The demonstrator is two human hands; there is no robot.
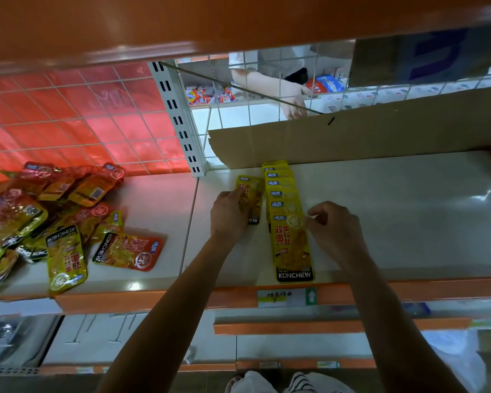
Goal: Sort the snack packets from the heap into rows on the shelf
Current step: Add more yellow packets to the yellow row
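Observation:
A row of several overlapping yellow snack packets (287,211) runs from the shelf's back toward its front edge on the white shelf (394,222). My right hand (336,231) pinches the right edge of the front packet (292,245) in that row. My left hand (228,215) grips a single yellow packet (250,191) just left of the row. On the left shelf section lies the heap of red and yellow packets (40,211), with one yellow packet (65,259) and one red packet (129,251) loose at its near side.
A cardboard sheet (366,137) leans against the wire grid at the shelf's back. Another person's hand (292,100) reaches behind the grid. A white slotted upright (179,117) divides the two sections. The orange shelf lip (408,290) carries a price label (284,297).

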